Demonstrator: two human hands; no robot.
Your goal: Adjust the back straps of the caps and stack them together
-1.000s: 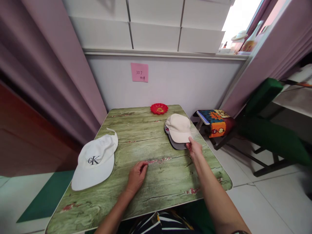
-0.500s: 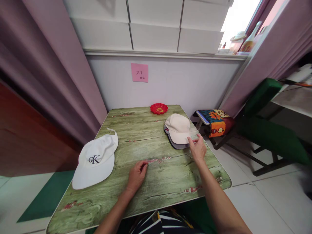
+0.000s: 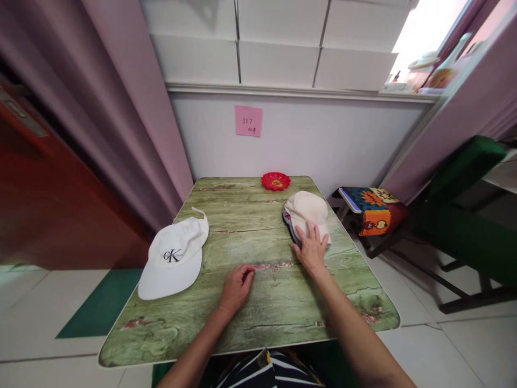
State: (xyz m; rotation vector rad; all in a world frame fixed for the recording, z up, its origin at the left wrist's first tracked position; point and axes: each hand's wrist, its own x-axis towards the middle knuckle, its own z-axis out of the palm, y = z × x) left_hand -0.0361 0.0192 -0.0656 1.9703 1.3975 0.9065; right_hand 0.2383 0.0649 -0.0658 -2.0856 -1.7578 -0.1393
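Note:
My right hand [image 3: 312, 252] lies with spread fingers on the brim of a cream baseball cap [image 3: 309, 207]. That cap sits on top of a darker cap [image 3: 287, 218], of which only a grey and black edge shows at the left. My left hand [image 3: 237, 286] rests on the table with its fingers curled in, and nothing shows in them. Away to its left is a white cap [image 3: 174, 258] with black "CK" letters, its brim towards the near left and a loose strap at the back.
The green wood-patterned table [image 3: 242, 226] stands against a white wall. A red scalloped dish [image 3: 276, 181] is at its far edge. Pink paper [image 3: 248, 120] hangs on the wall. At the right are a stool with a colourful cover [image 3: 377, 210] and a green chair [image 3: 464, 226].
My right hand has shifted from the right end of the cream cap's brim to its front, fingers now spread over it. The left hand stays on the table. The camera view has turned slightly left.

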